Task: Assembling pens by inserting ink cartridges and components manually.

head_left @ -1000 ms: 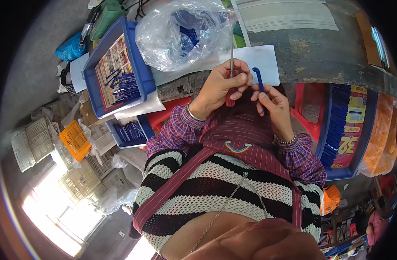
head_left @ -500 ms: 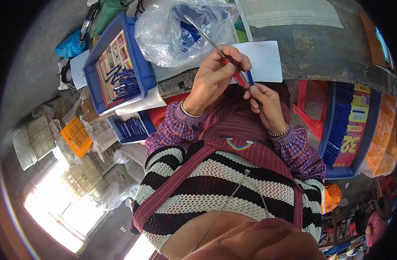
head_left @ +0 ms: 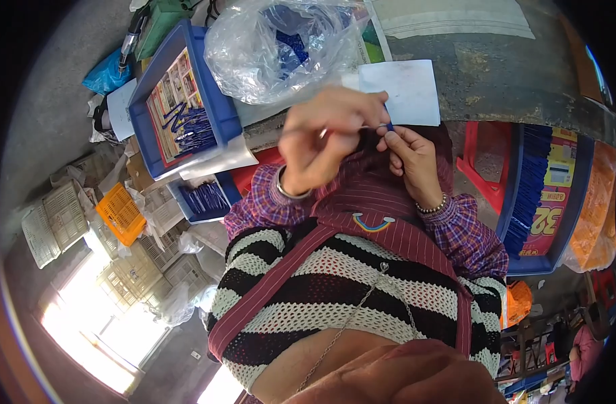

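My left hand (head_left: 321,131) is blurred by motion, its fingers curled round a screwdriver whose handle is mostly hidden. A thin stretch of the metal shaft (head_left: 369,126) shows between this hand and a slim blue piece (head_left: 389,125). My right hand (head_left: 412,156) pinches the blue piece between thumb and fingers. Both hands are close together in front of my apron, at the near edge of the worktable. Just beyond them lies a white sheet of paper (head_left: 412,87). The exact contact between shaft and piece is too small to tell.
A clear plastic bag (head_left: 244,57) with blue pieces sits on the worktable (head_left: 483,81). To its left is a blue tray (head_left: 225,111) with several blue pieces on printed paper. A smaller blue bin (head_left: 199,217) stands below. At right, another blue tray (head_left: 569,225) holds rows of blue pieces.
The screwdriver shaft, which pointed up and away with the red handle showing, is now turned toward the blue piece. My left hand has shifted left and down; my right hand stays nearly in place.
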Motion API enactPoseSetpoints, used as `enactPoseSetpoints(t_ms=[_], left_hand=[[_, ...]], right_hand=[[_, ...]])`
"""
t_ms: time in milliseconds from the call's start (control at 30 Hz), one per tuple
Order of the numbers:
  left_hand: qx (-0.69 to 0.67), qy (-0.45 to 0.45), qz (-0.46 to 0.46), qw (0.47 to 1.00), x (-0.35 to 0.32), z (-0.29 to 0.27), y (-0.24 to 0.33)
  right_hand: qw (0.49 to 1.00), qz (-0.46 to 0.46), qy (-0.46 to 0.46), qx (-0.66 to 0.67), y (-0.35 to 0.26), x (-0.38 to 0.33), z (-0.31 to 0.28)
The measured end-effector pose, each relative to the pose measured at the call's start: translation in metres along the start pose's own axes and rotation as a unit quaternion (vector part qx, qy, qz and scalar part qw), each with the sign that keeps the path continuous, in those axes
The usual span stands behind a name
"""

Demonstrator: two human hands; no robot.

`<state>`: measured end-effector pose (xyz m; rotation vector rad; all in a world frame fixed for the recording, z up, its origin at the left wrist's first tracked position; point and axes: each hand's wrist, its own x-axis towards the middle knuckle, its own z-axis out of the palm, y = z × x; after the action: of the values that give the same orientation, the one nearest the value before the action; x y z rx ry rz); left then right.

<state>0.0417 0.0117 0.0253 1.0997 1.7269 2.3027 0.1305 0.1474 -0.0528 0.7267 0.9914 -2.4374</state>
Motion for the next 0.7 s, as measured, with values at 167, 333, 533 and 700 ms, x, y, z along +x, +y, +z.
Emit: enactPoseSetpoints(t_ms=[167,333,533,700], left_hand=[[0.229,-0.124,-0.118,0.958,-0.033,0.006,-0.035],[0.153,-0.109,-0.24,0.952,-0.028,0.008,-0.029],[0.02,-0.086,-0.17,0.982,-0.02,0.004,-0.011],[0.057,0.008,-0.219,0.974,-0.02,0.003,-0.015]], right_hand=[[1.0,-0.004,0.008,-0.016,0.01,0.0,-0.005],[1.0,-0.011,0.017,-0.02,0.01,-0.003,0.001],[1.0,-0.017,-0.009,-0.009,0.005,-0.005,0.001],[1.0,0.002,-0.02,-0.003,0.0,-0.003,0.001]])
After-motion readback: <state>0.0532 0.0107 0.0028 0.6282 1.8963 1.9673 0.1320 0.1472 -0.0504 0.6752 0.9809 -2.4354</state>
